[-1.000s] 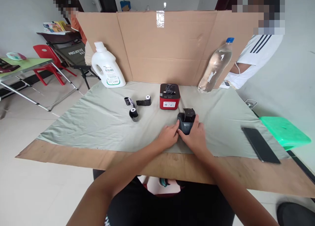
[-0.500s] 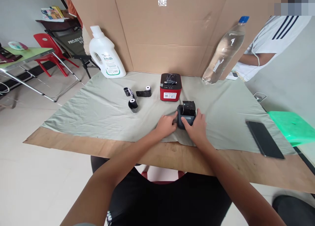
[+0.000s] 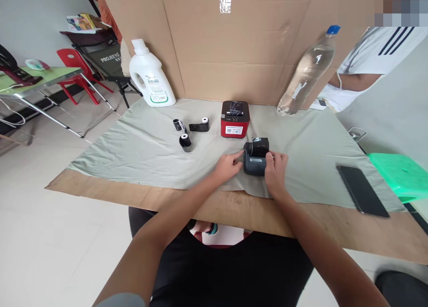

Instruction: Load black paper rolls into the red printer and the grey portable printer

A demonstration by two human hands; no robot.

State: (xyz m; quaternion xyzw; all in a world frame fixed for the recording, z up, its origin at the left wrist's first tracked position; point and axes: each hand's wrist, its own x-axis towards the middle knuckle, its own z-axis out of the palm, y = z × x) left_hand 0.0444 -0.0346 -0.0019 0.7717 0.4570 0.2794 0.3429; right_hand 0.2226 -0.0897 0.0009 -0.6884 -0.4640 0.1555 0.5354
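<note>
A small dark portable printer [image 3: 254, 165] lies on the cloth, with a glossy black strip [image 3: 260, 146] standing up at its back. At its left edge is my left hand [image 3: 228, 166], index finger stretched out to the printer's upper left corner and the other fingers curled. My right hand [image 3: 276, 171] grips the printer's right side, thumb toward me; its far fingertips are partly hidden. Behind stands a red and black box-shaped printer [image 3: 235, 124] with a white label on its front. To the left lie black-and-white paper rolls [image 3: 185, 142] with dark strips partly unrolled.
A grey-green cloth [image 3: 140, 151] covers the wooden board [image 3: 160, 195]. A white jug [image 3: 153, 79] and a large clear bottle [image 3: 309, 71] stand against the cardboard wall [image 3: 234, 53]. A phone [image 3: 363, 191] lies at right, near a green stool [image 3: 401, 178]. Another person's white sleeve [image 3: 384, 53] shows behind.
My right thumb has moved off the printer's front toward its right side. My left hand has shifted slightly, its index finger now straighter. The whole view has shifted a little.
</note>
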